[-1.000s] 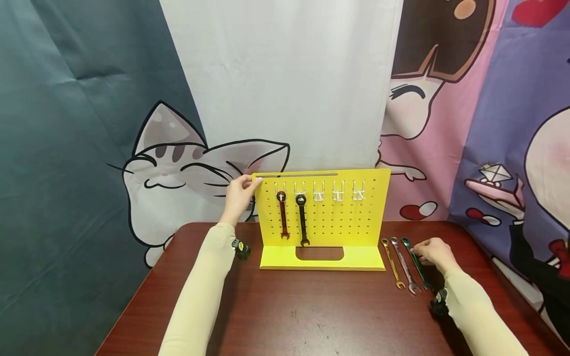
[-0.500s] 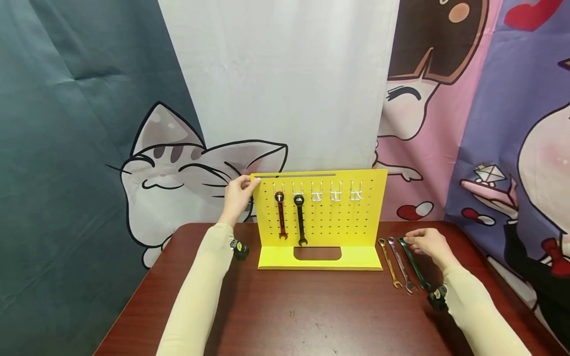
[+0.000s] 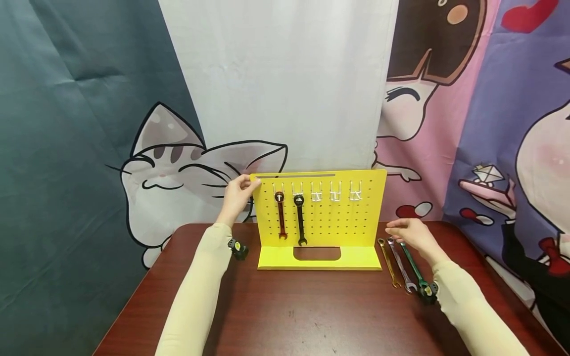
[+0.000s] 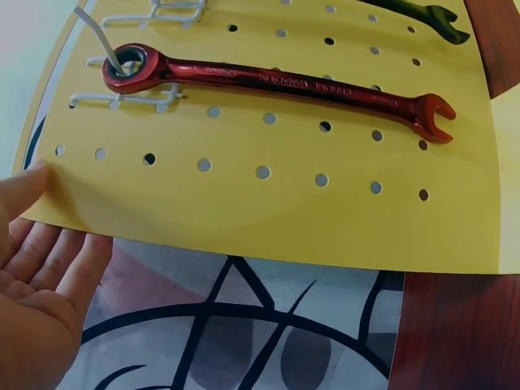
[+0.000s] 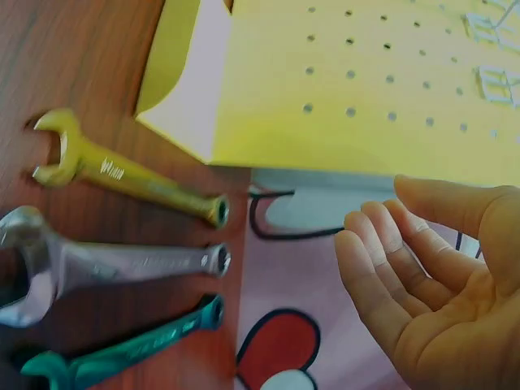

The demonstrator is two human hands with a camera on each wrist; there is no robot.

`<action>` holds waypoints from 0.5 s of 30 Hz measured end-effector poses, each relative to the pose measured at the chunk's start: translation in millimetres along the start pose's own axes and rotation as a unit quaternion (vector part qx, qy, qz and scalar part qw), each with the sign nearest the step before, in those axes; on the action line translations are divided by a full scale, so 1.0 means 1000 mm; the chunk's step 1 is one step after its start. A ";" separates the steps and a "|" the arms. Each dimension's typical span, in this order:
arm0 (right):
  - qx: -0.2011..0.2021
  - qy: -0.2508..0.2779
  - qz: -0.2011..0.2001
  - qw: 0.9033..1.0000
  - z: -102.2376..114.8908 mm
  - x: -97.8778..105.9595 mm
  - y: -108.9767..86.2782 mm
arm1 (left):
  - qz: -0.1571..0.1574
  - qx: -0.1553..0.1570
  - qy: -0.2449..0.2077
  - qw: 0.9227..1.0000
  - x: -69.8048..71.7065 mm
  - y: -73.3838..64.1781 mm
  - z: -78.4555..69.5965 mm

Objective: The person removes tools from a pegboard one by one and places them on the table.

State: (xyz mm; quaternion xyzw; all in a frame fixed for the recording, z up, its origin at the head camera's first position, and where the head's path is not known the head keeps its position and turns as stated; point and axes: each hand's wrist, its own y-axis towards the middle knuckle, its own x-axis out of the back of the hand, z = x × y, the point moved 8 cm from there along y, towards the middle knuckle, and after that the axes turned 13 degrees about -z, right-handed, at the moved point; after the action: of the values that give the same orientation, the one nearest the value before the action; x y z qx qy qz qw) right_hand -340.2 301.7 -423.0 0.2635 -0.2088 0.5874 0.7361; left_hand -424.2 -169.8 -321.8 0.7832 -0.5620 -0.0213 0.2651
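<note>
A yellow pegboard (image 3: 338,217) stands upright on its base. My left hand (image 3: 236,198) pinches its upper left corner, thumb in front and fingers behind. On its hooks hang a red combination wrench (image 4: 284,81) and, to the right, a black combination wrench (image 3: 301,220). My right hand (image 3: 416,236), fingers loosely bent and holding nothing, hovers above the far ends of the wrenches lying on the table. These are a gold wrench (image 5: 138,175), a silver wrench (image 5: 122,268) and a green wrench (image 5: 138,345), side by side right of the board.
Several white wire hooks (image 3: 336,191) on the board's upper right carry nothing. A brown wooden table (image 3: 294,311) lies under everything. Close behind it hangs a printed curtain (image 3: 289,84) with cartoon figures.
My right hand has risen from beside the green wrench and moved left and farther away, over the wrench ends. The left hand keeps its hold on the pegboard corner.
</note>
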 end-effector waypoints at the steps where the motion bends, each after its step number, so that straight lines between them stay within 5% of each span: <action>1: 0.002 0.004 0.003 1.000 0.004 -0.002 0.000 | 0.001 0.002 -0.008 1.000 -0.001 -0.001 0.000; 7: 0.006 0.039 0.008 0.999 0.026 -0.012 0.001 | 0.001 -0.009 -0.045 0.999 0.000 -0.002 -0.007; 15: 0.017 0.077 0.007 0.997 0.051 -0.030 0.002 | -0.005 -0.033 -0.029 0.999 0.002 -0.002 -0.015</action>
State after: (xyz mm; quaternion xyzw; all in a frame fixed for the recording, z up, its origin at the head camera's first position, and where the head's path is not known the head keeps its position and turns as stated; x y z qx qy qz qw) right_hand -349.2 247.0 -401.6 0.2283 -0.1430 0.6149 0.7412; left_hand -417.3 -165.2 -309.5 0.7759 -0.5643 -0.0638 0.2748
